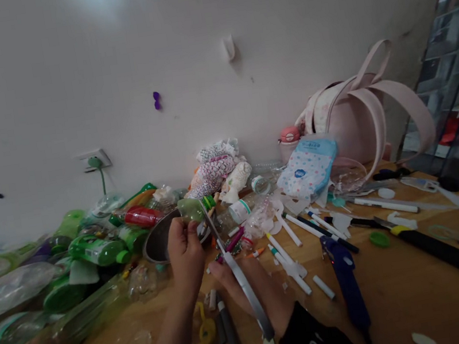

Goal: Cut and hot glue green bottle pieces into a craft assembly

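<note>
My left hand [185,251] is raised over the wooden table [406,295], fingers pinched on a small green plastic piece [190,208]. My right hand [248,288] sits just right of it, closed round the handle of grey scissors [241,277]. The scissor blades point up and left, their tips meeting the green piece. A dark sleeve covers my right wrist.
Green plastic bottles [93,249] are heaped at the left beside a metal bowl [157,241]. White pens [288,255], a blue tool [347,281], a black-and-yellow tool [451,253] and a green cap [379,239] lie at the right. A pink bag [355,117] stands against the wall.
</note>
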The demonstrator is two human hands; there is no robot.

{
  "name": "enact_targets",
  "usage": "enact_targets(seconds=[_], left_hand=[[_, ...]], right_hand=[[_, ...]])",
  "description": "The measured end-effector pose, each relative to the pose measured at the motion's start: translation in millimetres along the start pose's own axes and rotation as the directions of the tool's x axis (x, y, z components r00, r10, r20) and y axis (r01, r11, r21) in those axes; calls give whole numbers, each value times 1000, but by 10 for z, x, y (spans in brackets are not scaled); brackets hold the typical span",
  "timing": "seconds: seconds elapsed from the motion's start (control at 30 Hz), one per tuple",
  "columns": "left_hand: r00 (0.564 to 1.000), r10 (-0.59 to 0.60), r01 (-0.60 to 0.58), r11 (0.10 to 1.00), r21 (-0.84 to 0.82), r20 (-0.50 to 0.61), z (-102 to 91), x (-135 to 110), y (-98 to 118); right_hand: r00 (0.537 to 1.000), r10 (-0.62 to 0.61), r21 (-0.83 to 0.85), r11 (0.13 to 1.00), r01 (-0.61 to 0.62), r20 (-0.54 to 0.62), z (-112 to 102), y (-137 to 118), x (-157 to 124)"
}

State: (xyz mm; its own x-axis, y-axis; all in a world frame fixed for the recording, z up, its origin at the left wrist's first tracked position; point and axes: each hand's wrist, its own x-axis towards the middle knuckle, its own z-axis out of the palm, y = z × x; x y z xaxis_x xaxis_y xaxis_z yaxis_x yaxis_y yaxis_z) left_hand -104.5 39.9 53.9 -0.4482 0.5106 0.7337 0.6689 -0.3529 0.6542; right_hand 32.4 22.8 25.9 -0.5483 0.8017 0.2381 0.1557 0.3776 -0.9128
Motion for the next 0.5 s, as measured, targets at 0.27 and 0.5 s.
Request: enact_targets(seconds=[0.27, 0.5], left_hand=[[999, -45, 45, 999, -25, -4, -48, 55, -17], [999, -18, 14, 997, -72, -51, 30, -26, -6]], right_hand=[[992, 109, -67, 991, -113, -65, -29, -40, -33], [997, 51, -48, 997, -53, -50, -13, -12, -46]])
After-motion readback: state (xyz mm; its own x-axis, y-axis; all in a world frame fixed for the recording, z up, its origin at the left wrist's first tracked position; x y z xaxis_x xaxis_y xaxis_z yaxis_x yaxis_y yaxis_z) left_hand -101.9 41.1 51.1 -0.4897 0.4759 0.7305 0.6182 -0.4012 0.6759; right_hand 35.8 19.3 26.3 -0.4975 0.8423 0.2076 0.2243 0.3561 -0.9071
